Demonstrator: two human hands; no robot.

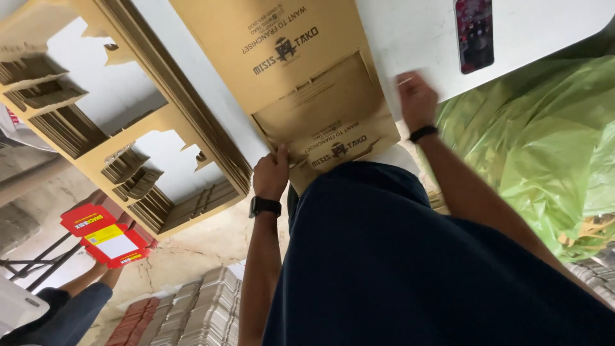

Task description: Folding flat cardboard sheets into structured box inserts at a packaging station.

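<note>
A flat brown cardboard box blank (301, 70) with dark print lies on the white table (416, 38) in front of me. My left hand (271, 173), a black watch on its wrist, pinches the near left corner of the blank's folded flap (333, 138). My right hand (416, 99), with a black band on the wrist, presses down at the blank's right edge on the table. My dark blue shirt hides the table's near edge.
A thick stack of die-cut cardboard sheets (128, 115) lies to the left. A phone (474, 32) rests on the table at the back right. A green plastic bag (551, 141) bulges at the right. Another person's hands hold a red box (109, 237) at lower left, above stacked blanks (198, 314).
</note>
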